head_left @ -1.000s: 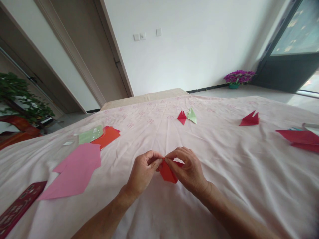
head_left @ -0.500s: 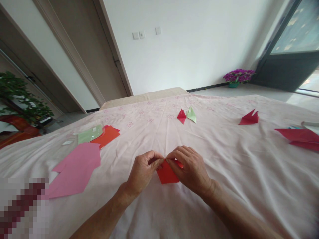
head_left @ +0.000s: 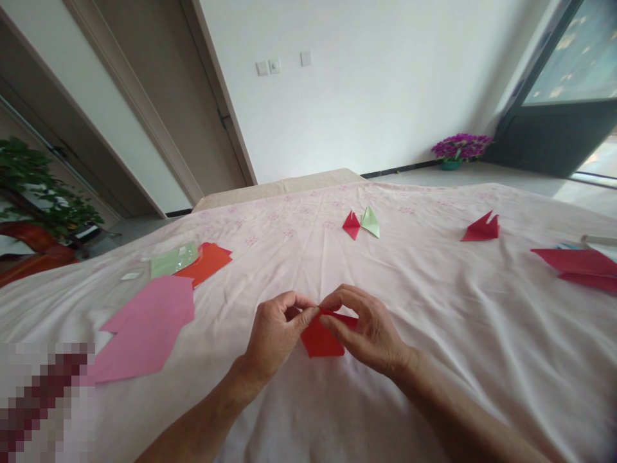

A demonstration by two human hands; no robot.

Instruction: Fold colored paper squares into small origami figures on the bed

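A folded piece of red paper [head_left: 324, 339] is between my two hands, just above or on the pale pink cloth [head_left: 299, 411]. My left hand [head_left: 281, 325] pinches its upper left corner between thumb and forefinger. On the other side, the thumb and fingers of my right hand [head_left: 369, 328] close on the top edge, close to the left fingertips. A folded flap shows along that edge, under the right fingers. Part of the paper is hidden behind the right thumb.
Pink paper sheets [head_left: 149, 328], orange paper [head_left: 207, 265] and a green packet [head_left: 174, 258] lie at left. Farther back sit small red [head_left: 351, 225] and green [head_left: 371, 222] folded papers. More red folded pieces [head_left: 482, 227] lie at right, near a larger one [head_left: 578, 262].
My right thumb and forefinger have parted somewhat, showing more of the paper's top edge. The red paper has shifted slightly left. My left hand keeps its pinch.
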